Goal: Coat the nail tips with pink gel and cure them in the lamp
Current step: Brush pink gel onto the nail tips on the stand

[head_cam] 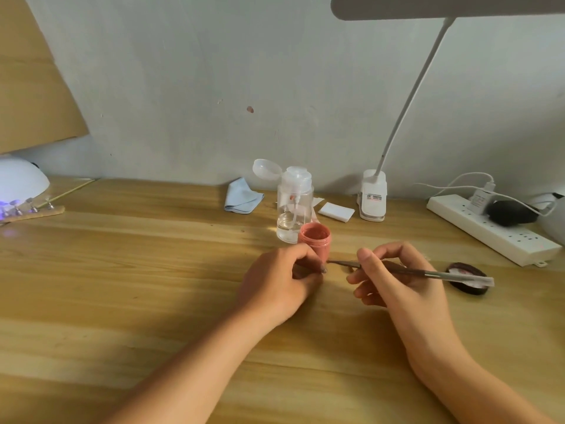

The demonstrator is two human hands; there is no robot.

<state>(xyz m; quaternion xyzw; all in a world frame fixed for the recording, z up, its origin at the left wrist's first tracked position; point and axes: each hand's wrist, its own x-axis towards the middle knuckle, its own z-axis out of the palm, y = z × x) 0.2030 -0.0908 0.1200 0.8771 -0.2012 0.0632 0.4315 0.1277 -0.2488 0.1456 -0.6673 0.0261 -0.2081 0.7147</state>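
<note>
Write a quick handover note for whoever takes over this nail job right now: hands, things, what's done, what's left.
Left hand pinches a small piece, likely a nail tip.
Right hand grips the brush, its tip at that piece.
Gel jar stands open just behind the hands.
Curing lamp glows far left, a row of nail tips at its mouth.
Done: unclear how many are coated.
Left: finish this one, then cure it.

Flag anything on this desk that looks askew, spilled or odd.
The clear plastic pump bottle has its flip cap hanging open, and the small pink gel jar in front of it is uncapped and seems to lean. A reddish smudge marks the wall.
</note>
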